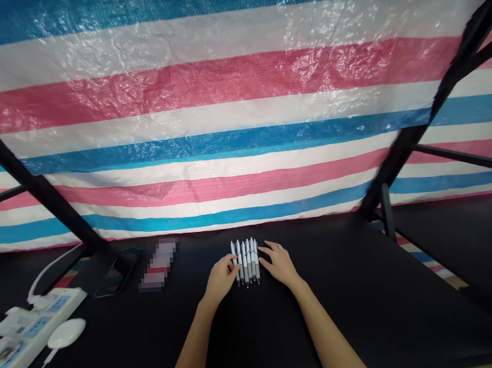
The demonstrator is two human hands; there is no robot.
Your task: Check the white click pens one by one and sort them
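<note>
Several white pens with grey grips (pixel 245 262) lie side by side in a row on the black table, clips at the far end and tips toward me. My left hand (pixel 219 280) is at the row's left edge, its thumb and curled fingers closed on the leftmost pen (pixel 234 251). Part of that pen is hidden by the fingers. On the other side, my right hand (pixel 280 264) rests with fingers apart beside the rightmost pen (pixel 256 261). Its fingertips are close to the pens; whether they touch is hard to make out.
At left lie a dark phone (pixel 117 274) and a blurred-out pinkish item (pixel 159 265). Nearer stand a white power strip (pixel 38 330) and a round white charger (pixel 67 333) with cables. A striped plastic sheet (pixel 230 190) hangs behind, between black frame bars (pixel 398 158).
</note>
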